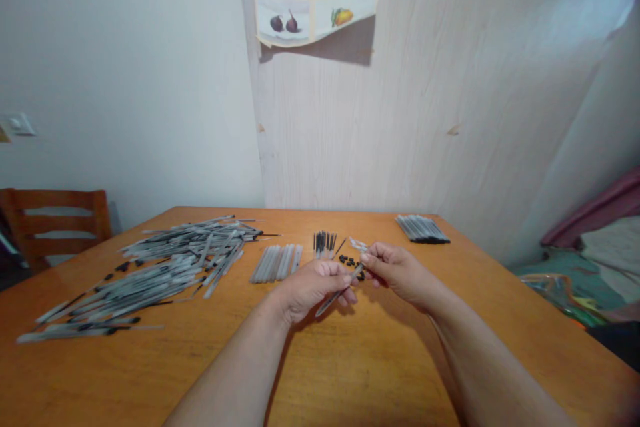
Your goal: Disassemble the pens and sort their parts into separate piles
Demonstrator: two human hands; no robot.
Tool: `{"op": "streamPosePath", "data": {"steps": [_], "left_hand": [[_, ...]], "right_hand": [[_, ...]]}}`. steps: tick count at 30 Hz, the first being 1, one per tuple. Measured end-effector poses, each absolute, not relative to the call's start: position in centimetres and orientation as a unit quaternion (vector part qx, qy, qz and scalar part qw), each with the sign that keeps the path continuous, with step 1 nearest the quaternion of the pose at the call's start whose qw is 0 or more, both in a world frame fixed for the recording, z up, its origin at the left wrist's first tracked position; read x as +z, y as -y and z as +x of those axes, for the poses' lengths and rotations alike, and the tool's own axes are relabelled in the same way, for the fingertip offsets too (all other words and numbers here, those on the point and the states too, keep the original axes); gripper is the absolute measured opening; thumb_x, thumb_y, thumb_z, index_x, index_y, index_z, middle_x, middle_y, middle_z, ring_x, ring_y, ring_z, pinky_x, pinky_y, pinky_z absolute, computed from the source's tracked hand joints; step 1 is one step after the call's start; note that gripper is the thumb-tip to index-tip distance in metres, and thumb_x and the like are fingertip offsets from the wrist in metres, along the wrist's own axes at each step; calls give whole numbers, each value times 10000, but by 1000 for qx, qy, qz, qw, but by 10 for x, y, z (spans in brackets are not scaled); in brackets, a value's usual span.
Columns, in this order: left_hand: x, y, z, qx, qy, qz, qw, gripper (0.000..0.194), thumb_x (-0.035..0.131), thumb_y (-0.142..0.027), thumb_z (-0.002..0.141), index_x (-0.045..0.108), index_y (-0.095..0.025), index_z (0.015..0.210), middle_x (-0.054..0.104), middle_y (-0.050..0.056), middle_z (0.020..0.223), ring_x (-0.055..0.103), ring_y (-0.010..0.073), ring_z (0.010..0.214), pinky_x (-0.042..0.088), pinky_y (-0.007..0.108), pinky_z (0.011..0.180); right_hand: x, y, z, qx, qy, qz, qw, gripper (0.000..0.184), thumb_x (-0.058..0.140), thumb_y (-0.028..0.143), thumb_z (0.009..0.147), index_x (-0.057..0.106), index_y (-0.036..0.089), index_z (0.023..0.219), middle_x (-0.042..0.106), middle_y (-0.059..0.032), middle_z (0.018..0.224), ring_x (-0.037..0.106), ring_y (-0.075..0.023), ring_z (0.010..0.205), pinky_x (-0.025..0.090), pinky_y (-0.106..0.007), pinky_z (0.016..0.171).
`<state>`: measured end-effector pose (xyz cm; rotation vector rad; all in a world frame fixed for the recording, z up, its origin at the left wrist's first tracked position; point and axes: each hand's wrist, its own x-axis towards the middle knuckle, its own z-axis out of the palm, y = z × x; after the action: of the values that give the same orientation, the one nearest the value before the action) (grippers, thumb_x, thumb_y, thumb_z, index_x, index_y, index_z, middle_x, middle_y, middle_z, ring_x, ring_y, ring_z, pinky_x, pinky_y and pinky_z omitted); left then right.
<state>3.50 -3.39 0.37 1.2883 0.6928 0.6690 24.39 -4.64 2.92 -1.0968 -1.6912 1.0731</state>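
My left hand (320,283) is closed round a slim, translucent pen barrel (326,307), which slants up and right across the fingers. At the barrel's upper end, the fingertips of my right hand (397,270) are pinched together. A small clear pen piece (357,243) sticks out from that pinch; whether it is a cap cannot be made out. Just behind the hands lie small black plugs (349,259), partly hidden by my right fingers. Dark pen refills (325,241) lie in a row beyond my left hand. Left of them is a row of translucent barrels (276,263).
A large loose heap of pens and pen parts (190,247) spreads over the left of the wooden table (350,373). At the back right lies a neat stack of pens (423,229) with black ends. A wooden chair (60,220) stands at the left; the wall is behind.
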Motion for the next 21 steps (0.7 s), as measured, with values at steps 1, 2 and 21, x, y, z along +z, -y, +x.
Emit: {"op": "streamPosePath", "data": {"steps": [1, 2, 21], "left_hand": [[3, 34, 35, 299, -308, 576, 696, 369, 744, -447, 763, 664, -118, 911, 711, 95, 779, 624, 156, 676, 413, 288, 697], [3, 33, 34, 299, -306, 576, 697, 378, 739, -453, 768, 666, -117, 924, 713, 99, 784, 627, 161, 681, 414, 291, 697], [6, 34, 34, 311, -307, 590, 679, 410, 729, -481, 768, 676, -105, 920, 719, 118, 798, 629, 170, 683, 423, 301, 707]], "right_hand": [[29, 46, 244, 432, 668, -437, 419, 451, 598, 631, 830, 545, 191, 745, 566, 23, 623, 454, -90, 526, 338, -240, 514], [29, 46, 244, 438, 662, -436, 424, 454, 585, 635, 837, 558, 188, 758, 584, 13, 642, 468, -93, 533, 347, -242, 518], [32, 48, 246, 486, 628, -429, 431, 415, 707, 559, 772, 539, 179, 768, 579, 28, 647, 474, -88, 557, 348, -248, 560]]}}
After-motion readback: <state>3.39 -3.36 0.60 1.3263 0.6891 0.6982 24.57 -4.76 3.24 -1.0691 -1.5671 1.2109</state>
